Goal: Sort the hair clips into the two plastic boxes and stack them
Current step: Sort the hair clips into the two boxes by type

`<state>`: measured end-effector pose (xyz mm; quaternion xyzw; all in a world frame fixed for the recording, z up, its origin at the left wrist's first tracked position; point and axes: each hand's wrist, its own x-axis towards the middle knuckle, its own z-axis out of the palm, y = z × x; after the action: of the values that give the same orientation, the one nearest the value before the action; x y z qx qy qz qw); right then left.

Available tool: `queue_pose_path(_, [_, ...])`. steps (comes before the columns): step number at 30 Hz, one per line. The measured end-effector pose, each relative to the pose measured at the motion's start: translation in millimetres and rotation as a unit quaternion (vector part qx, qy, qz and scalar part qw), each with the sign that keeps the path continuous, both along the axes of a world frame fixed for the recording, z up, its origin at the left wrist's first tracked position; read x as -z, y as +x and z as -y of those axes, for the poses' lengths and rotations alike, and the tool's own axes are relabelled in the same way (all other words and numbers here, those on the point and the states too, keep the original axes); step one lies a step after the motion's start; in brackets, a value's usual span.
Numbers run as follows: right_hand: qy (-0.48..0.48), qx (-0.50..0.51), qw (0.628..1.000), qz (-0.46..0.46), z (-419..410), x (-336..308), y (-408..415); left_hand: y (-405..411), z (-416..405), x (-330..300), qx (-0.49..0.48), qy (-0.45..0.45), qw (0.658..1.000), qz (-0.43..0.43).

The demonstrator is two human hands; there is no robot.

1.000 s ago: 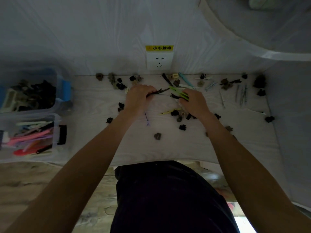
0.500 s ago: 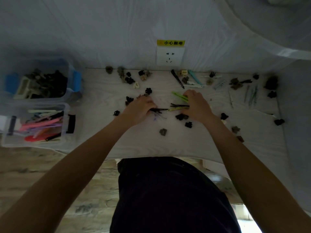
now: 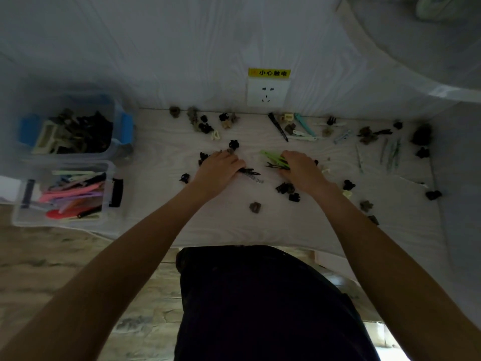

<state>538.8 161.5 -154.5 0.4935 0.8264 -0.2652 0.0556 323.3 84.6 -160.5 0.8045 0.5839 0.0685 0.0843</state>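
Many hair clips lie scattered over the white table (image 3: 286, 225). My left hand (image 3: 220, 168) rests on the table and grips long black clips (image 3: 250, 172) that stick out to its right. My right hand (image 3: 299, 169) holds several long green and black clips (image 3: 274, 158) that point left. Two clear plastic boxes stand at the left: the far box (image 3: 118, 131) with blue latches holds dark and beige claw clips, the near box (image 3: 109, 194) with black latches holds long pink, purple and red clips. Small dark claw clips (image 3: 286, 188) lie near my right wrist.
More long clips (image 3: 302, 128) and claw clips line the back edge under a wall socket (image 3: 268, 93). Thin pins (image 3: 390, 152) lie far right. A grey claw clip (image 3: 255, 207) sits near the front middle. The table's front edge runs just before my body.
Both hands drew back from the table's far part toward the middle and lowered onto it, still holding their long clips. The camera view shifted slightly.
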Motion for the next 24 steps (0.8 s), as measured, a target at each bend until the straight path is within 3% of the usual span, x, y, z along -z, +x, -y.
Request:
queue_pose_path(5, [0.009, 0.026, 1.0, -0.011, 2.0, -12.9, -4.0, 1.2, 3.9, -0.6, -0.045, -0.053, 0.998, -0.009])
queue_pose_path(11, [-0.003, 0.073, 0.997, -0.021, 10.0, -33.6, -25.2, -11.6, 18.1, -24.2, -0.155, -0.16, 0.969, 0.106])
queue_pose_path(14, [-0.03, 0.125, 0.991, -0.035, 16.9, -38.7, -40.0, -26.8, 32.0, -40.3, -0.191, -0.143, 0.956, 0.172])
queue_pose_path(18, [-0.099, 0.173, 0.969, -0.144, 40.1, -53.7, -79.3, -62.5, 56.2, -65.9, -0.204, -0.085, 0.949, 0.223])
queue_pose_path(24, [-0.158, 0.105, 0.951, -0.244, 87.9, -78.5, -176.6, -153.3, 114.8, -89.3, -0.223, -0.022, 0.957, 0.183])
